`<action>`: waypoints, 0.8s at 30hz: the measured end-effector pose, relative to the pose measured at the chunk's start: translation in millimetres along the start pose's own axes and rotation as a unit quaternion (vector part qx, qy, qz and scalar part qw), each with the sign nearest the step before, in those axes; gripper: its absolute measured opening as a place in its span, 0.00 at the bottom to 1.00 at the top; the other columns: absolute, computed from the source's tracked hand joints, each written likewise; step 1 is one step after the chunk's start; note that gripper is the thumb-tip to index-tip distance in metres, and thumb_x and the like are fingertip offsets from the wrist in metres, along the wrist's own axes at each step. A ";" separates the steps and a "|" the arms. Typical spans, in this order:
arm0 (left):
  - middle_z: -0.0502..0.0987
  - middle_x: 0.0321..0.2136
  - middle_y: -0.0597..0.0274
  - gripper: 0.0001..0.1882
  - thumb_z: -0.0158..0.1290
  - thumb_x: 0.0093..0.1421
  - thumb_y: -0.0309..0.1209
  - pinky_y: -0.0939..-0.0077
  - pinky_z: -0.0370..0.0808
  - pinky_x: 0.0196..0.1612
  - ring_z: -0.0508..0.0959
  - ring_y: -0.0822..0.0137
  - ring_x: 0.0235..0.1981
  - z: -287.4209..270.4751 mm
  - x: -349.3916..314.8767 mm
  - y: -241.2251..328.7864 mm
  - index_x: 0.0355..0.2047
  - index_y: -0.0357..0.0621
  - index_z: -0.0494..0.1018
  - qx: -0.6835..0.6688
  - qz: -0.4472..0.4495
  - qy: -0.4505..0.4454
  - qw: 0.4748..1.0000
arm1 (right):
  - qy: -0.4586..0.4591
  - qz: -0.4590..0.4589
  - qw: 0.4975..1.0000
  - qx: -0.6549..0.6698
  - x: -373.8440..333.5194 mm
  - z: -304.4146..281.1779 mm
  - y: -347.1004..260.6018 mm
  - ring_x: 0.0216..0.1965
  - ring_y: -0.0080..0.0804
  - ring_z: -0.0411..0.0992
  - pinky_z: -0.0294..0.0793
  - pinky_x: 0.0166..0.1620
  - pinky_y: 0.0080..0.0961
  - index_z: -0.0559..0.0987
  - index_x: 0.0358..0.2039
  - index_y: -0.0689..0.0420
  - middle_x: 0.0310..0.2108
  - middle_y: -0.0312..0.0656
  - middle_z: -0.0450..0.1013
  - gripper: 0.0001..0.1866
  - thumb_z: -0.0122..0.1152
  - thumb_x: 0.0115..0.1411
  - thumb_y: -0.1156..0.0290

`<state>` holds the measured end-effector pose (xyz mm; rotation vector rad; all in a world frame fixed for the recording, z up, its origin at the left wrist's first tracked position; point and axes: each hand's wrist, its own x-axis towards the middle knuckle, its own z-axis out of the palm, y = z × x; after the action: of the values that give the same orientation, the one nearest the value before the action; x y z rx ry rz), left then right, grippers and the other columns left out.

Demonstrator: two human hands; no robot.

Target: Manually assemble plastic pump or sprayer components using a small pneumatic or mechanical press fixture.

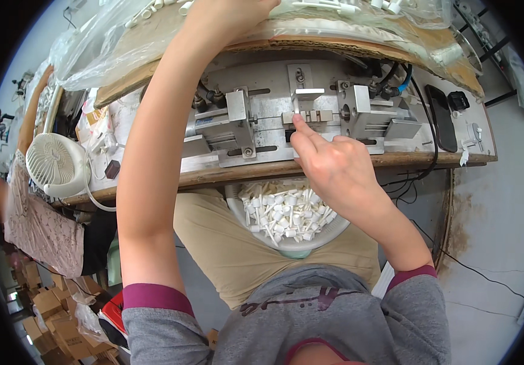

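The right hand has its index finger extended and the other visible fingers loosely curled; the fingertip meets a slender white piece at the small slotted metal block midway along the fixture. Whether it grips anything cannot be told. Squared, smooth grey metal brackets flank this block. The left hand reaches over corrugated cardboard covered in crinkled clear film; its fingers are cut off, so grip and opening cannot be told. Below, a rounded plastic basin contains glossy white stemmed and cylindrical parts.
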<state>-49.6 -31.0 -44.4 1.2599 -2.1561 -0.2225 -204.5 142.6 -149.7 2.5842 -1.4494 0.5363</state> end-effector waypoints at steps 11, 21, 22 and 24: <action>0.79 0.46 0.58 0.16 0.64 0.54 0.19 0.78 0.85 0.40 0.82 0.70 0.42 3.5 -144.3 21.1 0.44 0.38 0.81 -0.217 0.081 0.013 0.973 | 0.311 0.012 0.950 0.025 79.7 -63.8 102.3 0.28 0.17 0.71 0.70 0.32 0.16 0.84 0.38 0.59 0.31 0.33 0.78 0.11 0.71 0.56 0.69; 0.82 0.50 0.65 0.15 0.66 0.50 0.30 0.74 0.74 0.26 0.76 0.63 0.19 57.4 -190.2 25.0 0.39 0.45 0.82 0.060 0.115 -0.008 0.992 | 0.073 0.089 0.982 0.148 112.3 -55.3 109.9 0.42 0.48 0.77 0.75 0.46 0.36 0.81 0.42 0.66 0.39 0.54 0.78 0.13 0.60 0.61 0.70; 0.82 0.49 0.65 0.15 0.67 0.50 0.30 0.74 0.74 0.26 0.76 0.63 0.19 57.5 -187.0 25.2 0.39 0.45 0.82 0.059 0.113 -0.012 0.992 | 0.088 0.063 0.985 0.136 109.3 -55.5 109.3 0.41 0.48 0.77 0.75 0.45 0.36 0.81 0.41 0.66 0.38 0.54 0.78 0.12 0.61 0.61 0.71; 0.82 0.49 0.65 0.14 0.67 0.49 0.31 0.74 0.75 0.27 0.77 0.62 0.19 55.8 -181.6 27.3 0.38 0.46 0.83 0.056 0.111 -0.020 0.992 | 0.129 0.012 0.983 0.131 104.4 -57.4 104.4 0.40 0.48 0.77 0.75 0.43 0.35 0.81 0.40 0.65 0.37 0.53 0.78 0.11 0.62 0.60 0.73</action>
<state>-38.9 125.8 -154.7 1.0713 -2.3506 -0.0333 -257.1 20.1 -64.3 2.5628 -1.4049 1.0869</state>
